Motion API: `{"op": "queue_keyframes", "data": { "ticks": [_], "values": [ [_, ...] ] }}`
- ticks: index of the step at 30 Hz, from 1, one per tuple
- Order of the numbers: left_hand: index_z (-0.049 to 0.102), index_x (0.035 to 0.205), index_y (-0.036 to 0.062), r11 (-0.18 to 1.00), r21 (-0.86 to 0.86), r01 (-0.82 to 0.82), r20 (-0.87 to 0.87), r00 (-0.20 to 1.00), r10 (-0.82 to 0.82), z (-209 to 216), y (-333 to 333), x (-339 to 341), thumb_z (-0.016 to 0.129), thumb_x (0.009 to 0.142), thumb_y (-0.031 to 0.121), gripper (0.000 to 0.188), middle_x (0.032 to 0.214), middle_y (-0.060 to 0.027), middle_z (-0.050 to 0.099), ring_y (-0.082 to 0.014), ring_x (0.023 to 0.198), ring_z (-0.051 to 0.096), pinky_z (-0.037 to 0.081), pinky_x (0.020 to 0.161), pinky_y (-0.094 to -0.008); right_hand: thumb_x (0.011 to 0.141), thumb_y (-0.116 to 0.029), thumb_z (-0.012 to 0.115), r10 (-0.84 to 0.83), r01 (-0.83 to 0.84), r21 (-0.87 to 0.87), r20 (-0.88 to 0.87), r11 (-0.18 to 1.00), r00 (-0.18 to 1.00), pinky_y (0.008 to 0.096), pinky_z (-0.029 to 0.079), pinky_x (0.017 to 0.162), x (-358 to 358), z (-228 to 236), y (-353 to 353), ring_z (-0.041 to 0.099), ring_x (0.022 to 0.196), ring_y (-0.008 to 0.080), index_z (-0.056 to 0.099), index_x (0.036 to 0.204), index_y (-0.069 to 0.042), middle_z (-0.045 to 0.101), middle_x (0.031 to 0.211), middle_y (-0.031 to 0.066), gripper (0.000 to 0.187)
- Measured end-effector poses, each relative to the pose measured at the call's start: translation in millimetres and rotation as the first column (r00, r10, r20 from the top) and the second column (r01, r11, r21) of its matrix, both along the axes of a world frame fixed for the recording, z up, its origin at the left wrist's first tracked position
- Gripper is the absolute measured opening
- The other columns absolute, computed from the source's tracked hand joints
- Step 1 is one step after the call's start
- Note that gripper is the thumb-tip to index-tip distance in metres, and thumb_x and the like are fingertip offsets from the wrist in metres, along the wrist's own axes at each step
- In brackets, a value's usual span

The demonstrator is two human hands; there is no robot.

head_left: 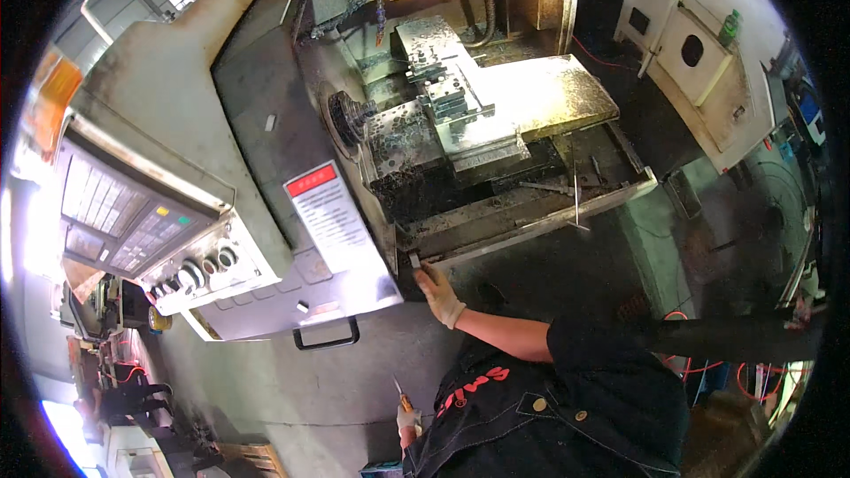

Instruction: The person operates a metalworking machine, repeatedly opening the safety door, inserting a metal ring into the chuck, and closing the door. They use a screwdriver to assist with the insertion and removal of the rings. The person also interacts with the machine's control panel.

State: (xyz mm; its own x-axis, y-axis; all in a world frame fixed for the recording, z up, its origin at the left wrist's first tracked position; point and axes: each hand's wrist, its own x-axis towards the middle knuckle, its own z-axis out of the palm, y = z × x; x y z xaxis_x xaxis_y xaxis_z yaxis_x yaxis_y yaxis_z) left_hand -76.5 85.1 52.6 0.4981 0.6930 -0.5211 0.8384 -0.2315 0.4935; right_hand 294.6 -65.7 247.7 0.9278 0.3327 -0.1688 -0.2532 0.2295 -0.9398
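Observation:
My right hand [438,296], in a pale glove, reaches out to the front edge of the lathe's chip tray [531,228], beside the lower corner of the sliding door [257,168]. At its fingertips is a small grey metal piece [414,260]; its kind does not show. Lower down and to the left, my left hand [407,419], also gloved, is closed on a slim pointed tool [397,385] that points up and away from me. Inside the lathe are the chuck [345,118] and the tool block [447,96], both dark with chips.
A black door handle [326,334] juts out below the door. Left of it stands the control panel [133,212] with knobs. A caliper-like tool [549,187] and a thin rod [577,199] lie on the tray. Another pale machine [708,62] stands at the back right.

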Motion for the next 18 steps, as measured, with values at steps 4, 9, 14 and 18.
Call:
{"op": "queue_keyframes", "data": {
  "ticks": [4, 9, 14, 18],
  "values": [
    [0.052, 0.104, 0.0090, 0.957, -0.029, 0.288, 0.093, 0.954, -0.285, 49, -41, 85, 0.063, 0.071, 0.018, 0.036, 0.093, -0.0192, 0.063, -0.0376, 0.089, 0.060, 0.048, 0.075, -0.0427, 0.089, -0.035, 0.057, 0.041, -0.047, -0.203, -0.031, 0.978, 0.999, 0.0317, 0.040, 0.092, 46, -8, -37, 0.052, 0.108, 0.0231, 0.044, 0.126, 0.005, 0.056, 0.115, 0.0181, 0.056],
    [0.052, 0.111, 0.0112, 0.920, -0.009, 0.392, 0.071, 0.918, -0.391, 62, -70, 159, 0.058, 0.076, 0.013, 0.035, 0.097, -0.0206, 0.062, -0.0391, 0.095, 0.058, 0.046, 0.075, -0.0440, 0.091, -0.025, 0.053, 0.365, -0.336, -0.345, 0.022, 0.877, 0.931, 0.0301, 0.045, 0.075, 167, 10, -42, 0.059, 0.083, 0.0195, 0.052, 0.118, 0.004, 0.063, 0.098, 0.0154, 0.040],
    [0.051, 0.111, 0.0094, 0.933, -0.002, 0.360, 0.178, 0.918, -0.354, 102, -97, 238, 0.060, 0.075, 0.016, 0.038, 0.096, -0.0198, 0.062, -0.0391, 0.091, 0.060, 0.047, 0.073, -0.0456, 0.089, -0.030, 0.051, 0.516, 0.045, -0.698, 0.570, 0.715, 0.639, 0.0444, 0.049, 0.070, 309, 15, 4, 0.061, 0.080, 0.0363, 0.057, 0.106, -0.005, 0.063, 0.088, 0.0177, 0.031],
    [0.052, 0.109, 0.0096, 0.961, 0.070, 0.269, 0.186, 0.943, -0.277, 143, -119, 297, 0.063, 0.074, 0.018, 0.038, 0.095, -0.0192, 0.063, -0.0392, 0.089, 0.060, 0.048, 0.072, -0.0451, 0.084, -0.028, 0.057, 0.584, 0.247, -0.845, 0.512, 0.475, 0.630, 0.0428, 0.050, 0.074, 399, 16, 44, 0.061, 0.089, 0.0320, 0.060, 0.100, -0.010, 0.061, 0.092, 0.0148, 0.025]
  ]
}}
